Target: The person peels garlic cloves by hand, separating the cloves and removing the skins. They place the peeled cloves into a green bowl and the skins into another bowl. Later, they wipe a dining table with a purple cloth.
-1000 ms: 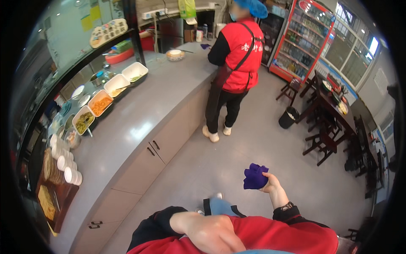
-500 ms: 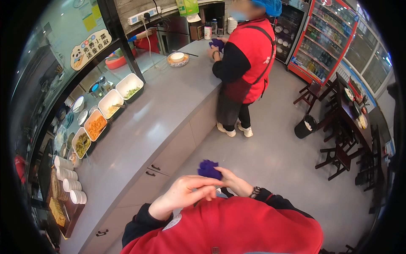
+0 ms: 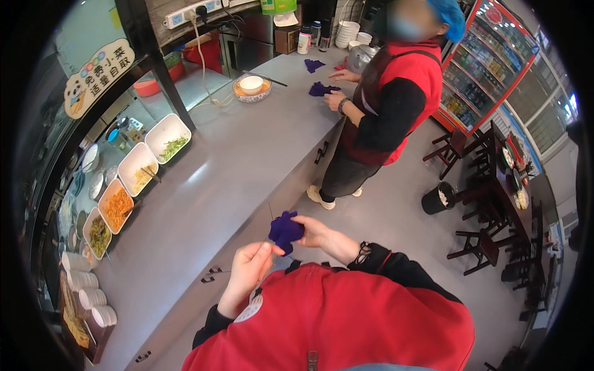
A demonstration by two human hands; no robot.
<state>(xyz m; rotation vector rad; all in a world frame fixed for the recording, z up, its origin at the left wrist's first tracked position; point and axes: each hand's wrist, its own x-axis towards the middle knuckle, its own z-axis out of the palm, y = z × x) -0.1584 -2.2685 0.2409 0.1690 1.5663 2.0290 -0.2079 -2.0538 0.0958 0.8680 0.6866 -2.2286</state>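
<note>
A crumpled dark purple cloth (image 3: 286, 230) is in front of my chest, near the counter's front edge. My right hand (image 3: 317, 236) holds it from the right, with the thumb on top. My left hand (image 3: 249, 267) is closed, its thumb and finger pinching at the cloth's lower left edge. Farther off, a co-worker in a red top and dark apron (image 3: 371, 117) stands at the counter. One of that person's hands is at a second purple cloth (image 3: 323, 89); a third purple cloth (image 3: 314, 65) lies just beyond it.
The long grey counter (image 3: 223, 161) runs along my left. On it are trays of side dishes (image 3: 117, 207), stacked white cups (image 3: 86, 290) and a bowl (image 3: 252, 86). A black bin (image 3: 438, 199), stools (image 3: 476, 247) and a dark table (image 3: 516, 179) are right.
My hands and the purple cloth have moved left and up, and my left fingers now pinch its edge. The co-worker has turned toward me, with two purple cloths now on the counter.
</note>
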